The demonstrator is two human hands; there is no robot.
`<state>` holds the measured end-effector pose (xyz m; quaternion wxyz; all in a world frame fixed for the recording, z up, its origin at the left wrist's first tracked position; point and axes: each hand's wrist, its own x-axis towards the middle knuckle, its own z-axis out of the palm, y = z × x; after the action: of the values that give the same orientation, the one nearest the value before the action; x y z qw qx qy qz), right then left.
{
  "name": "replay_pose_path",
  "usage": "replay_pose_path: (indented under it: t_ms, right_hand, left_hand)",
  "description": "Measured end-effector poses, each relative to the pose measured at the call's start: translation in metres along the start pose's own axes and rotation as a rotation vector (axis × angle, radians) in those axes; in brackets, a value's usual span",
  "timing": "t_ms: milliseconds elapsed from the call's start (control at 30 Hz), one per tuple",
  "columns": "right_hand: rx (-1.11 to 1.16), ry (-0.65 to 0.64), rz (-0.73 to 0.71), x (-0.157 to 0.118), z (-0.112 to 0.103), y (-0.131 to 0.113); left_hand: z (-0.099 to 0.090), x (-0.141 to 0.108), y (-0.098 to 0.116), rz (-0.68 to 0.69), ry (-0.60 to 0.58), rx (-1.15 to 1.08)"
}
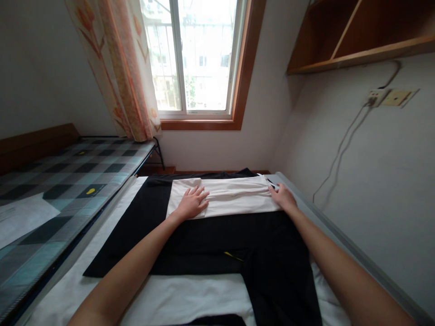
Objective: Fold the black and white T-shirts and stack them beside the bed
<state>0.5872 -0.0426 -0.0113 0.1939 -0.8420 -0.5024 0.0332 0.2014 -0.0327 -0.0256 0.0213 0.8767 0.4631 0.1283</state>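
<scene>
A white garment (238,194), folded into a long strip, lies across a black garment (217,244) spread out on a white-covered surface (190,294). My left hand (193,202) rests flat on the left part of the white cloth, its fingers spread. At the strip's right end, my right hand (282,197) has its fingers pinched on the edge of the white garment. A small dark and light detail shows beside those fingertips. On the black garment is a thin yellow mark (233,256).
At left stands a bed with a checked mattress (112,168), and a sheet of paper (25,217) lies on it. A patterned curtain (125,68) hangs by the window (204,59). A wooden shelf (367,54) and a socket with a cable (374,97) are on the right wall.
</scene>
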Motion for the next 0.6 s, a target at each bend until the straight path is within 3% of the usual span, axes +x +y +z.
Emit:
replay_pose_path:
  t_ms: [200,400,600]
  right_hand:
    - [-0.004,-0.196,0.036,0.028,-0.008,-0.008]
    - [0.003,-0.174,0.179,0.022,-0.010,-0.026]
    - [-0.081,-0.172,0.180,0.022,-0.016,-0.033]
  left_hand:
    - [0.001,0.000,-0.001,0.002,0.004,0.002]
    - [0.003,0.001,-0.002,-0.002,0.012,-0.008]
    - [0.001,0.001,-0.001,-0.002,0.003,0.007]
